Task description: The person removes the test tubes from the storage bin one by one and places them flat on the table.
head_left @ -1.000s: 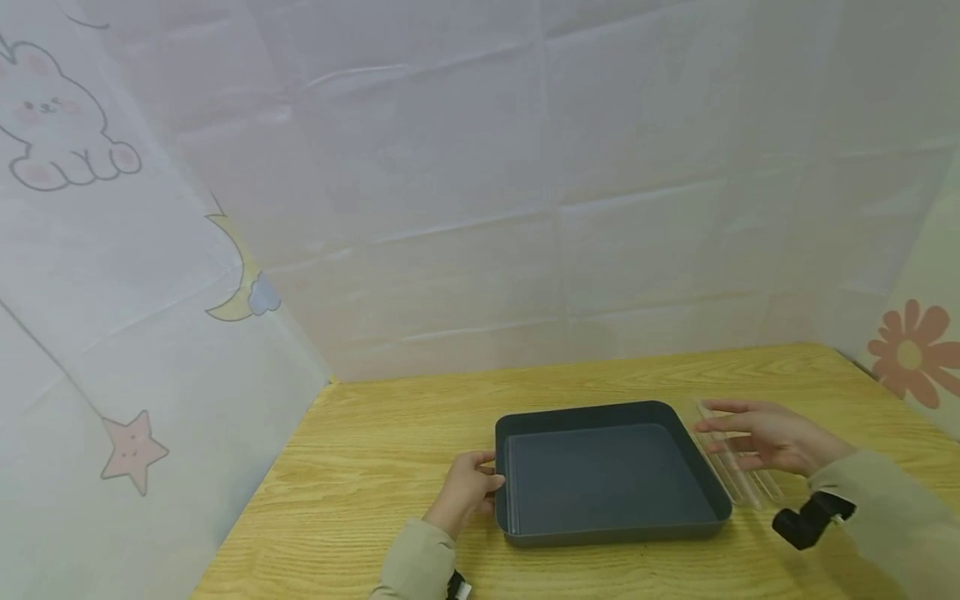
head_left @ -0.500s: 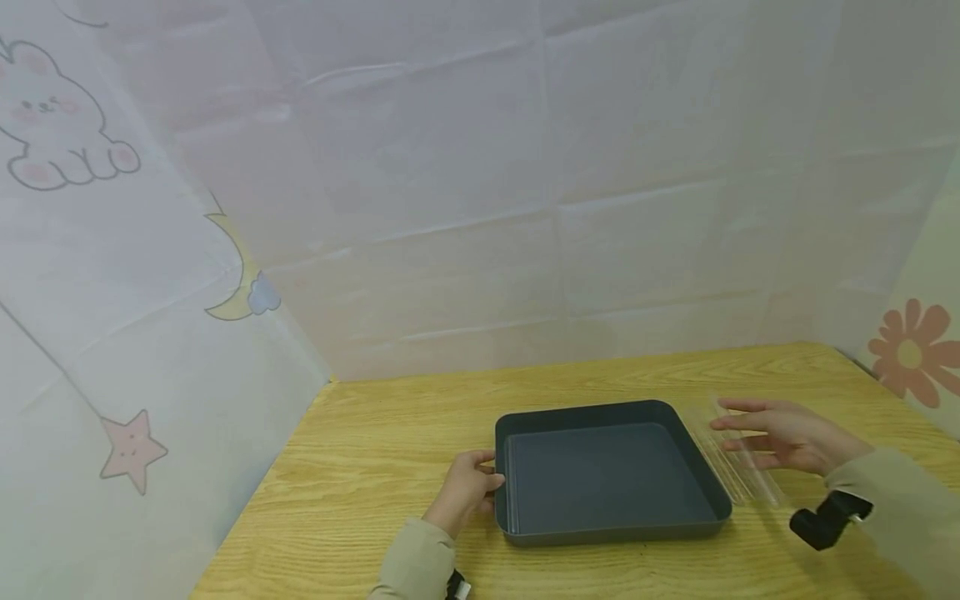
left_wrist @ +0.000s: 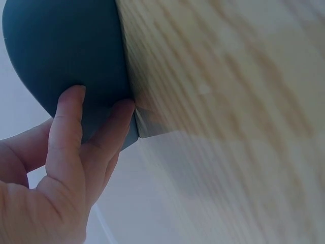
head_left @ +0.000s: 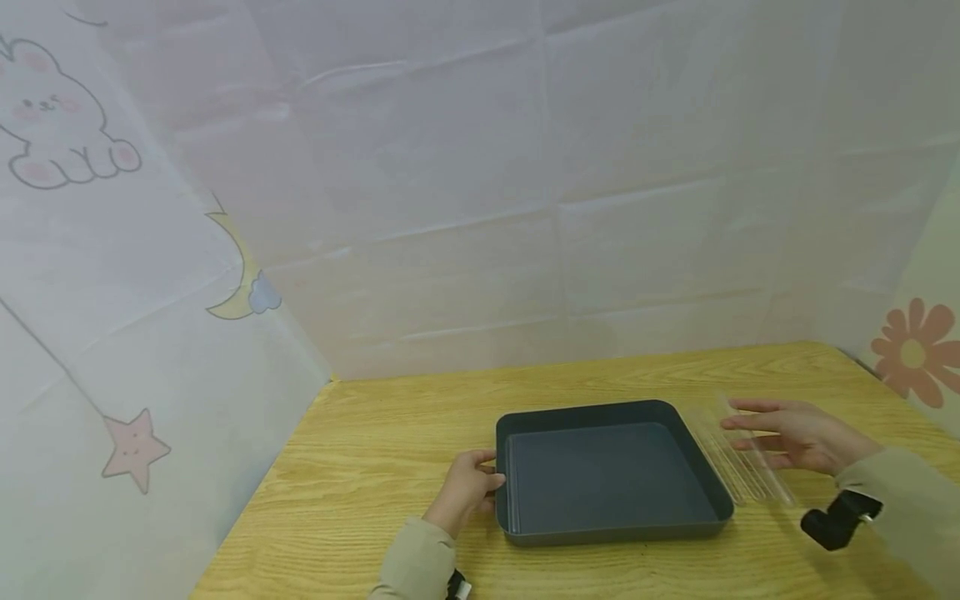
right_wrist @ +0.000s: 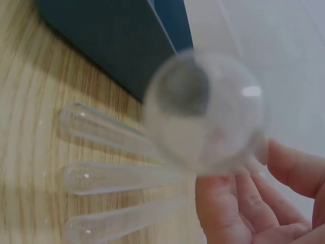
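Note:
A dark grey rectangular tray [head_left: 615,475] sits on the table. My left hand [head_left: 463,490] grips its left wall, thumb over the rim and fingers against the outer side [left_wrist: 71,56]. To the right of the tray, my right hand [head_left: 802,437] pinches a clear test tube [head_left: 777,483] between thumb and fingers. Its rounded end [right_wrist: 208,112] looms close and blurred in the right wrist view. Three more clear tubes [right_wrist: 111,178] lie side by side on the wood, between the tray's right wall and that hand; their far ends are hidden behind the held one.
The wood-grain table [head_left: 390,433] runs back to a pale fabric backdrop [head_left: 450,208] with folds. A printed side cloth [head_left: 135,275] stands at the left, and another with a flower [head_left: 912,354] at the right.
My right hand has moved rightward with the tube it holds, away from the tray. More of the tubes on the table shows now. The left hand and tray have stayed put.

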A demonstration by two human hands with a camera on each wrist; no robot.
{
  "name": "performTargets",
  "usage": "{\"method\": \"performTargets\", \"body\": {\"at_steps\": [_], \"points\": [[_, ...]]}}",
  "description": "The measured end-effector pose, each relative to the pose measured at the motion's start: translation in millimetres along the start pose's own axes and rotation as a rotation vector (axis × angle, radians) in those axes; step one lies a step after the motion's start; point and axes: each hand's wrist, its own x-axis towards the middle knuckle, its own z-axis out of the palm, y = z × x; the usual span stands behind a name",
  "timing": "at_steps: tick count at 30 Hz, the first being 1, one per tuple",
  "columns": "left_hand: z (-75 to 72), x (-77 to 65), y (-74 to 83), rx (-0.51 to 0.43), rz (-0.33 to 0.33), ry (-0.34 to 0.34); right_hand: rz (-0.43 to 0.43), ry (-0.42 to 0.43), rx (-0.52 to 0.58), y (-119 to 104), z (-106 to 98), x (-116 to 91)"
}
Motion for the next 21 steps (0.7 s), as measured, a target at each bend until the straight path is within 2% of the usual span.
{"method": "performTargets", "body": {"at_steps": [7,21], "points": [[-0.2,-0.1,0.3,-0.002,0.0,-0.004,0.022,0.051,-0.002,1.0,-6.0,-1.4],[0.5,0.5,1.6,0.026,0.004,0.004,0.027,0.06,0.029,6.3,-18.3,-3.4]]}}
